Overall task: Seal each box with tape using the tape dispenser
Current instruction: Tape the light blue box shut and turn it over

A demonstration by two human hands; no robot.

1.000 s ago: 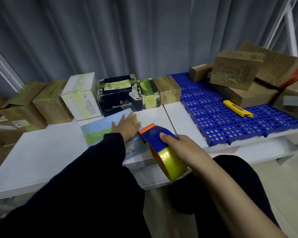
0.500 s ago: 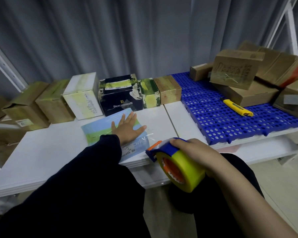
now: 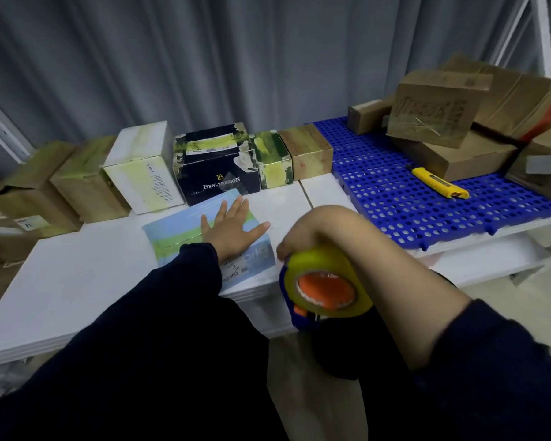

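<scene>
While the left hand [image 3: 233,229] lies flat, fingers spread, on the flat blue box [image 3: 172,232] at the table's [image 3: 86,278] front edge, the right hand [image 3: 301,235] grips the tape dispenser [image 3: 326,283] from above. The dispenser hangs just off the table edge, beside the box.

Packing station, small warehouse type; taped boxes [image 3: 217,167] ranked along white table [image 3: 77,281]; more cartons [image 3: 465,157] heaped on blue pallet [image 3: 395,202]; yellow knife [image 3: 439,182]; tape dispenser [image 3: 325,265] by front edge; grey curtain [image 3: 204,58] behind.
</scene>
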